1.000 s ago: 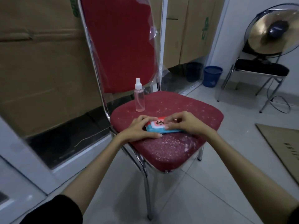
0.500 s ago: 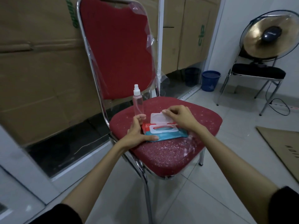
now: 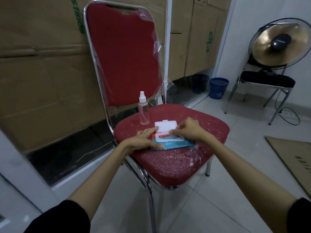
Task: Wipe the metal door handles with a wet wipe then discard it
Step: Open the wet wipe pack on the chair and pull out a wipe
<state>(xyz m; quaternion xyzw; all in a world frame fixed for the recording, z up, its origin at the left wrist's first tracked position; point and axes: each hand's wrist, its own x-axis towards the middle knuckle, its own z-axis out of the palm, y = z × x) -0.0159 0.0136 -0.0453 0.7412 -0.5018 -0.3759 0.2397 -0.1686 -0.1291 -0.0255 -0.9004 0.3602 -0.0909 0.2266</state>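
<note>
The wet wipe pack (image 3: 173,144) lies flat near the middle of the red chair seat (image 3: 176,158), its white flip lid (image 3: 165,126) folded back and open toward the chair back. Speckled seat fabric lies bare in front of the pack and to its right, out to the seat's edge; a spray bottle (image 3: 144,111) stands upright just behind the pack's left end, apart from it. My left hand (image 3: 143,140) presses the pack's left end with straight fingers — thumb along the near edge. My right hand (image 3: 189,130) hovers over the dispensing opening, fingertips (image 3: 172,131) curled together at its rim; whether they pinch a wipe I cannot tell. A blue bin (image 3: 218,87) stands by the far wall.
</note>
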